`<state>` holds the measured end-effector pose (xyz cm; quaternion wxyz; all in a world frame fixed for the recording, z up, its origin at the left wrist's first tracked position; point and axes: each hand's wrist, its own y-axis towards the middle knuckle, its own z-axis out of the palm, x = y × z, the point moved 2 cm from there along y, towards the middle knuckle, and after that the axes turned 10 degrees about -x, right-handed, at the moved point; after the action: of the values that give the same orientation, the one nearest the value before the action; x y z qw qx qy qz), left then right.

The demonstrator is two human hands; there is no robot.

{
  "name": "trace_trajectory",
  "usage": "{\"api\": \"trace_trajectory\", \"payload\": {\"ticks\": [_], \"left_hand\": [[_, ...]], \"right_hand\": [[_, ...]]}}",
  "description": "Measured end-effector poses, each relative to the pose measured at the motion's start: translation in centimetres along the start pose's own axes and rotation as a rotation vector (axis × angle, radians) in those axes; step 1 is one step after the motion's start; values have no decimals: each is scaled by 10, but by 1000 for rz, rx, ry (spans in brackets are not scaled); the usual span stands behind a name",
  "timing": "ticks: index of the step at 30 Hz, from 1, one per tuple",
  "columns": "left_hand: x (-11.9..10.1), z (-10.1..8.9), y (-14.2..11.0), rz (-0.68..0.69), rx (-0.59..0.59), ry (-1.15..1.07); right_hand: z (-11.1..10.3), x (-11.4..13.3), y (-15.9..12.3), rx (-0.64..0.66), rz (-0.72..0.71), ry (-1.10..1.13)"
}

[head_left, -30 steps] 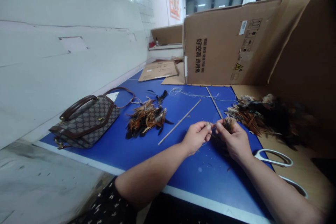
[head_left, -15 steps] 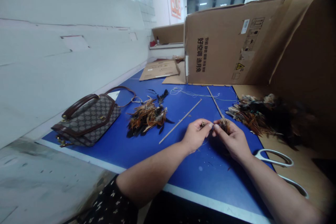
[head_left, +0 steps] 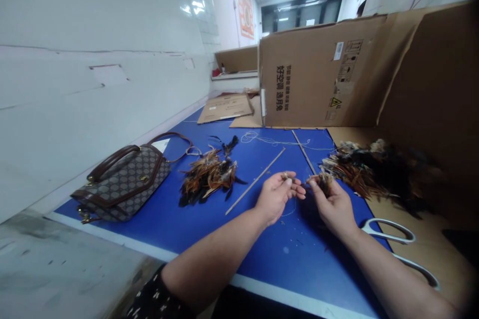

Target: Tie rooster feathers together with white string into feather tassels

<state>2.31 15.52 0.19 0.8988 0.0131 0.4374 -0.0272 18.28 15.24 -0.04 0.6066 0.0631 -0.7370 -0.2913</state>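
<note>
My right hand (head_left: 336, 208) is closed round a small bunch of brown feathers (head_left: 325, 183) above the blue table. My left hand (head_left: 272, 198), just to its left, pinches a small brownish tuft (head_left: 285, 176) between thumb and forefinger; its exact kind is too small to make out. The other left fingers are loosely curled, their tips near the right hand. A fine thread loop (head_left: 289, 213) shows faintly below the hands. To the left lies a pile of brown and black feathers (head_left: 207, 177). A larger feather heap (head_left: 368, 167) rests beyond my right hand.
One thin strip (head_left: 255, 180) lies left of my hands, another strip (head_left: 304, 152) beyond them. Tangled pale thread (head_left: 250, 136) is farther back. Scissors (head_left: 391, 221) lie by my right forearm. A handbag (head_left: 129, 184) stands at left; a large cardboard box (head_left: 314, 79) walls the back.
My hands have drawn slightly apart, and the left fingers have loosened and spread a little. The view has tilted up slightly.
</note>
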Motion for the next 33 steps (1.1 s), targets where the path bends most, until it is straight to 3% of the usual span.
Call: {"api": "trace_trajectory", "payload": {"ticks": [7, 14, 17, 21, 26, 33], "left_hand": [[3, 0, 2, -32, -13, 55], [1, -5, 2, -5, -99, 227], [4, -6, 0, 2, -87, 310], [7, -5, 0, -2, -50, 238], [6, -4, 0, -36, 4, 183], [0, -5, 3, 7, -87, 181]], "right_hand": [[8, -2, -7, 141, 46, 70], [5, -2, -5, 85, 32, 53], [5, 1, -4, 113, 87, 80], [7, -1, -8, 212, 173, 149], [9, -4, -9, 239, 245, 207], [6, -5, -8, 280, 409, 352]]}}
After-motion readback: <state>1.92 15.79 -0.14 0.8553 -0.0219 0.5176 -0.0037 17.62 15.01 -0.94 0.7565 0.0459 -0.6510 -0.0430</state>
